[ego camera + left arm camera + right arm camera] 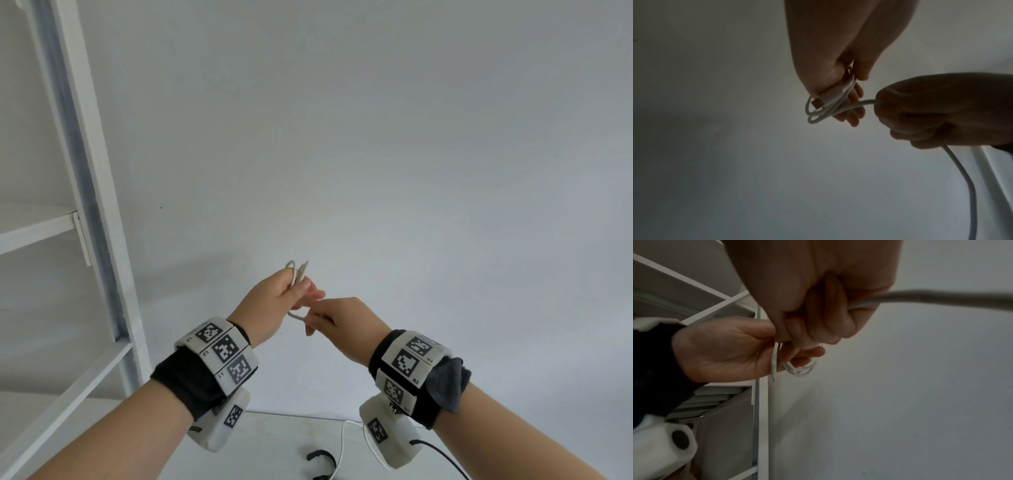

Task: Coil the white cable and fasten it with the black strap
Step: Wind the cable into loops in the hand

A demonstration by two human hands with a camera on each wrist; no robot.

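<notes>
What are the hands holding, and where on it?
Left hand grips the white cable at its coiled loops; right hand grips the free run beside them.

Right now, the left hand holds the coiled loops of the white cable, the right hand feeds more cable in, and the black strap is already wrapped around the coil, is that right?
Not quite: the head view shows the black strap lying loose on the surface below, not around the coil. The left hand does hold the white cable loops, and the right hand feeds more in.

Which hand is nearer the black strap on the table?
Right. The right hand is raised roughly above the strap; the left hand is raised too, but further left. Neither touches it.
</notes>
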